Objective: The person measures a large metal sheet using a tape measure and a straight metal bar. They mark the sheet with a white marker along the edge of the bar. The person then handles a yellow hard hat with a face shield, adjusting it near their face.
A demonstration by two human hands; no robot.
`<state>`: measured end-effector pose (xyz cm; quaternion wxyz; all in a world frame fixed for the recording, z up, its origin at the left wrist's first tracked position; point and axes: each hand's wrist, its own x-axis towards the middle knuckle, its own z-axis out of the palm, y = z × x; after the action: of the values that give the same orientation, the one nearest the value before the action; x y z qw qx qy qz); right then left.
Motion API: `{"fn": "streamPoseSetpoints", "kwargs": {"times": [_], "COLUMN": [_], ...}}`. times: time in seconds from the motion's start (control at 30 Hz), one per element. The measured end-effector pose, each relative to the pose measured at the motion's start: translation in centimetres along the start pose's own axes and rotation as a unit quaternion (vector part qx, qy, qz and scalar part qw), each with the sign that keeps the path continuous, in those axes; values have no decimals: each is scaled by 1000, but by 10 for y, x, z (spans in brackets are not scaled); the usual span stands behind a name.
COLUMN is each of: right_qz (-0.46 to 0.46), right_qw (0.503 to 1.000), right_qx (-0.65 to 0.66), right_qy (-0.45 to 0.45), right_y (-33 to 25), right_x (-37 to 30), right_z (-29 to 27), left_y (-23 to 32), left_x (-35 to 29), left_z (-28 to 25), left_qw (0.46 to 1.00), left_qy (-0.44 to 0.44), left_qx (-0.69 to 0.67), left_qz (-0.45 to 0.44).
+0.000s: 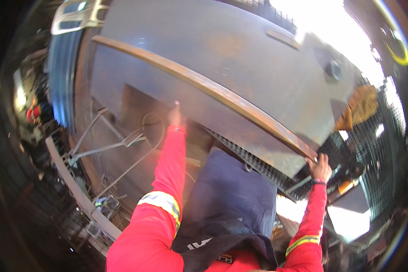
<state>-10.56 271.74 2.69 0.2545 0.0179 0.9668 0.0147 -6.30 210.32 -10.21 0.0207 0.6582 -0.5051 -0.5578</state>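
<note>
Big grey steel sheet (181, 31), flat and rust-stained in places, with black grating (258, 164) in view just past the near edge. Long rusty bar (213, 90) lying slantwise across the sheet, from the left edge at the far side down to the right edge, close to the near right corner. Beyond the left edge, a stack of blue ribbed panels (61, 77). Off the near left corner, a metal frame (72, 187) of thin tubes and a curved rail. At the near edge, a dark blue apron (226, 190) between two red sleeves (167, 158) with reflective bands. Past the far left corner, part of a white chair (72, 17). Beyond the right edge, a crumpled brown cloth (363, 102). Thin cable (122, 176), looped near the left hand and trailing toward the frame. On the sheet by the far edge, a short flat strip (283, 39). Right hand (320, 167) grasping the bar at the right end, fingers on the metal. Left hand (176, 115) out ahead near the near edge, blurred; cannot tell whether loose, clenched or touching anything. Toward the right edge, a small dark round piece (334, 70). Around the right wrist, a dark band (318, 182)
</note>
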Motion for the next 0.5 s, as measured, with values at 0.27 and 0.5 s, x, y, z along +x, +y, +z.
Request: {"fn": "streamPoseSetpoints", "kwargs": {"times": [0.27,0.5], "right_qz": [125,134], "right_qw": [937,955], "right_qx": [320,259], "right_qy": [-64,-54], "right_y": [47,31], "right_x": [84,105], "right_z": [44,40], "left_y": [15,0], "left_x": [-12,-3], "left_z": [9,8], "left_qw": [997,994], "left_qy": [-23,37], "left_qx": [-67,-46], "left_qz": [1,88]}}
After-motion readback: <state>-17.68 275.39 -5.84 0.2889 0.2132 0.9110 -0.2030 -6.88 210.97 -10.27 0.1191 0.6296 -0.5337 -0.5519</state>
